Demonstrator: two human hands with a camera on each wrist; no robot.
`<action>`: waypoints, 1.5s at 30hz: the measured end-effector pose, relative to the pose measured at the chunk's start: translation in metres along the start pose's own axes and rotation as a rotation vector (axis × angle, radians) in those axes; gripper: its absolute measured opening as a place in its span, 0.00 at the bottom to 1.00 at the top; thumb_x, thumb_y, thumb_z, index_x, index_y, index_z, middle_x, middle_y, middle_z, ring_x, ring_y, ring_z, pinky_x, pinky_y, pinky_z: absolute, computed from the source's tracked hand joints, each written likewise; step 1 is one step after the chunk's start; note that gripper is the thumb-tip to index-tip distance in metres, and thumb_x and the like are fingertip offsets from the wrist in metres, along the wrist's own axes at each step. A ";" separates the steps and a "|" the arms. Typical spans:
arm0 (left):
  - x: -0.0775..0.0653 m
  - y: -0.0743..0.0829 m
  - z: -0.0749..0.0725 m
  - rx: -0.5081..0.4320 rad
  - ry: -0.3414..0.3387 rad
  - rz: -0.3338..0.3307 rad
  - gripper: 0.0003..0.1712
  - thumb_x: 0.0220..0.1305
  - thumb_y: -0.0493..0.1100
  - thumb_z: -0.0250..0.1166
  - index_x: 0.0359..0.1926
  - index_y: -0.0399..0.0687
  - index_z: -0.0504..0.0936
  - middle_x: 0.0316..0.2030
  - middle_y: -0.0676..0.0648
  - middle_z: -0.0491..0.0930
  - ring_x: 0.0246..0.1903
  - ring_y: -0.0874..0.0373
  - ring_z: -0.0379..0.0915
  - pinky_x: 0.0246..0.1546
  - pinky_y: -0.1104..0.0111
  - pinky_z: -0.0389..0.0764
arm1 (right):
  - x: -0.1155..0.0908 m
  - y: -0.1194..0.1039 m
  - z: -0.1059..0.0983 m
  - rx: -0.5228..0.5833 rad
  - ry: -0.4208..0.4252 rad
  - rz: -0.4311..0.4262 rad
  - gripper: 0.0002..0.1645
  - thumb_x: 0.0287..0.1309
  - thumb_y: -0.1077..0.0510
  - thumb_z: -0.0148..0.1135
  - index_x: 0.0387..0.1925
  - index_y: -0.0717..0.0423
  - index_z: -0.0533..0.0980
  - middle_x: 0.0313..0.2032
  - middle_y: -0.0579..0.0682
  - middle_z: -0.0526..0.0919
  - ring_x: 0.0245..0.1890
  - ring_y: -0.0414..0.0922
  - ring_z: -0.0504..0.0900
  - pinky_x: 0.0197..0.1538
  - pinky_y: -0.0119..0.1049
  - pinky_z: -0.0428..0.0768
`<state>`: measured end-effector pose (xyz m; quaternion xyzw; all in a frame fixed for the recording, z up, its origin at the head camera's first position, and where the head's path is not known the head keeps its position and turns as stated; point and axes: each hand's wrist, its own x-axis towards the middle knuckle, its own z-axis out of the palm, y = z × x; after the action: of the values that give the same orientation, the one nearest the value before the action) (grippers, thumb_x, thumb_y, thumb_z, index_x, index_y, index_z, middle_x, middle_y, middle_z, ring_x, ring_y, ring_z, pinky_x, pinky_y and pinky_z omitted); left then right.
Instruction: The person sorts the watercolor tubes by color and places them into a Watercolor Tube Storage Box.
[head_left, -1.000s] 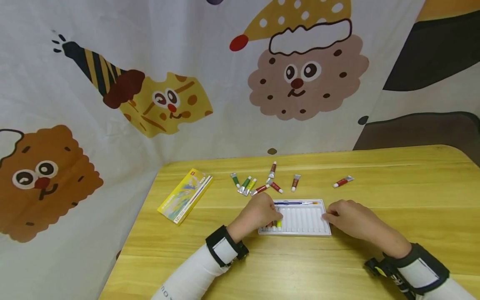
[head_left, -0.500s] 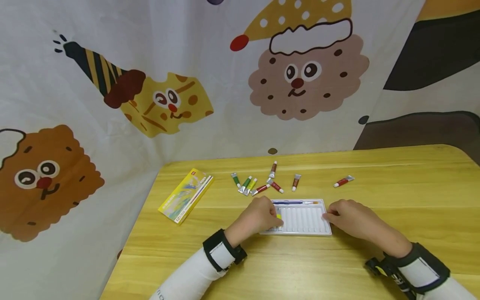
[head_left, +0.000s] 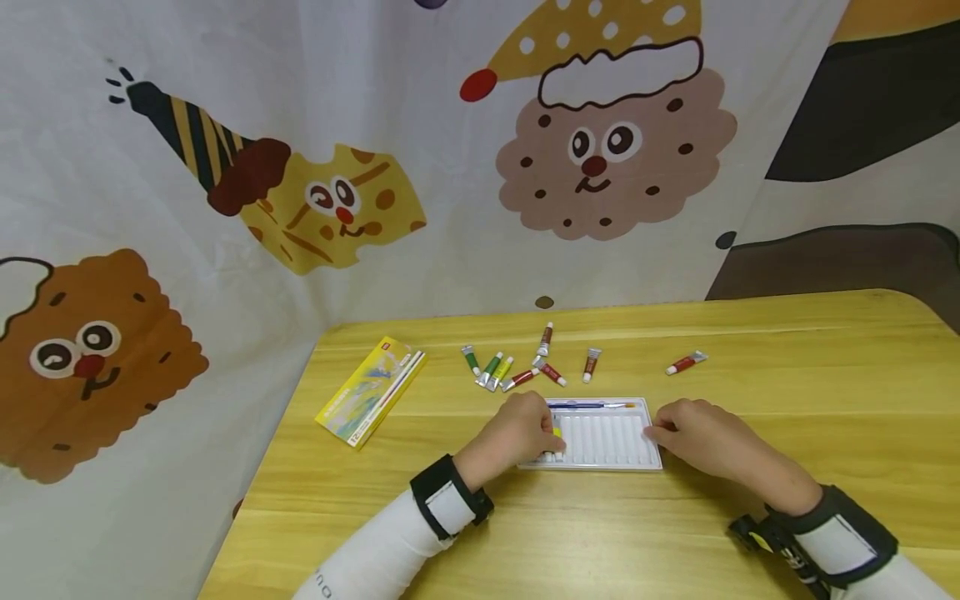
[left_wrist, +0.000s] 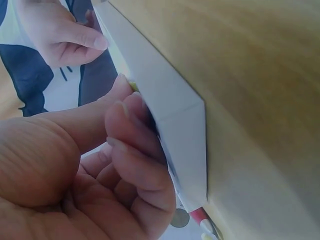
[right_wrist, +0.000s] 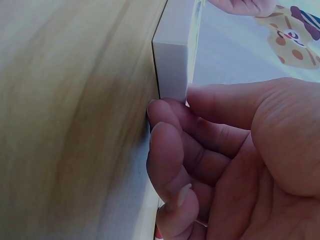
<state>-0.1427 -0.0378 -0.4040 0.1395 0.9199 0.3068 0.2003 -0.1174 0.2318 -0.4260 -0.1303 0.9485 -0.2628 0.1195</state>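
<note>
A white plastic tray [head_left: 606, 442] with narrow slots lies on the table, a blue-handled paintbrush [head_left: 581, 406] along its far side. Over its left end, my left hand [head_left: 516, 429] has thumb and fingertips on a yellow paint tube [head_left: 557, 432] in a slot. The hand hides most of that end; white caps peek out below the fingers. In the left wrist view, only a sliver of yellow tube [left_wrist: 133, 86] shows at the fingertips behind the tray wall [left_wrist: 172, 100]. My right hand [head_left: 712, 442] pinches the tray's right edge, thumb on the rim and fingers against the side wall [right_wrist: 171, 70].
Behind the tray lie several loose paint tubes: green [head_left: 470, 359], yellow [head_left: 500, 373], red [head_left: 521, 379] and brown [head_left: 592, 365]. One red tube [head_left: 686, 362] lies apart at the right. A yellow paint box [head_left: 371, 392] is at the left. A printed cloth [head_left: 450, 275] hangs behind the table.
My left hand has shifted slightly toward the near side of the tray, its fingers now lower along the yellow tube. My right hand has stayed at the tray's right edge.
</note>
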 end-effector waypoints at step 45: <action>-0.001 -0.008 0.005 0.003 0.014 0.065 0.21 0.62 0.41 0.78 0.18 0.45 0.76 0.17 0.53 0.67 0.19 0.61 0.65 0.21 0.72 0.62 | 0.000 0.000 0.000 0.003 -0.002 0.000 0.18 0.69 0.57 0.67 0.21 0.50 0.73 0.18 0.41 0.64 0.19 0.40 0.64 0.26 0.32 0.59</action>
<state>-0.1408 -0.0424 -0.4123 0.1677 0.9168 0.3126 0.1836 -0.1178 0.2317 -0.4256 -0.1302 0.9480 -0.2642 0.1208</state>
